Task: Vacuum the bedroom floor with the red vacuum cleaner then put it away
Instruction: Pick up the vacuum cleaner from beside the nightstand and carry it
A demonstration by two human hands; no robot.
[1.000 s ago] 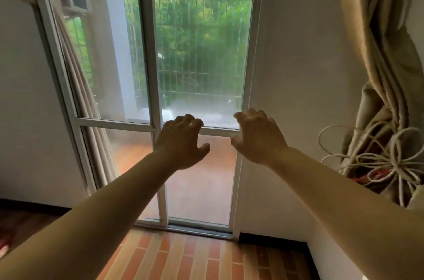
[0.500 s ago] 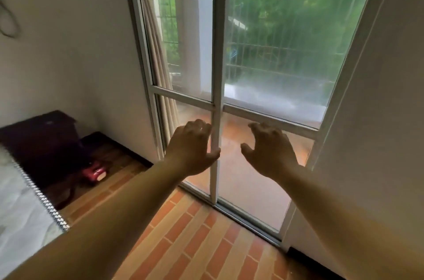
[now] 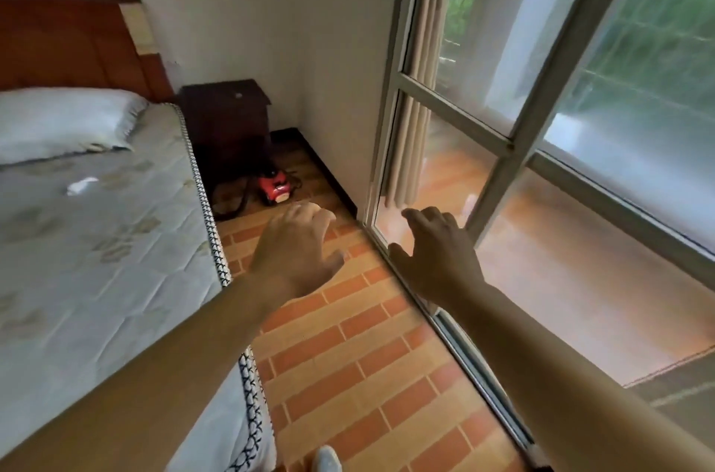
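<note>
Red vacuum cleaner (image 3: 275, 187): on the floor (image 3: 367, 375) in the far corner of the strip between bed and wall, just in front of the dark nightstand (image 3: 226, 119). Body is small in view. Its long axis appears to run roughly along the mattress (image 3: 96, 239) edge, toward and away from the camera, with a paler face on the near end. Front or rear: cannot tell. A dark cord or hose (image 3: 240, 201) loops on the tiles at its left, against the bed side.

Left hand (image 3: 296, 251): stretched forward over the floor, back of hand up, fingers loosely curled, nothing in it. It is well apart from the vacuum.

Right hand (image 3: 437, 255): stretched out beside the glass door (image 3: 580, 123), above its bottom track, fingers relaxed and spread, nothing in it.

Pillow (image 3: 58, 123) lies at the headboard (image 3: 58, 46) end of the mattress. Beige curtain (image 3: 418, 104) hangs behind the glass at the door's left edge.
</note>
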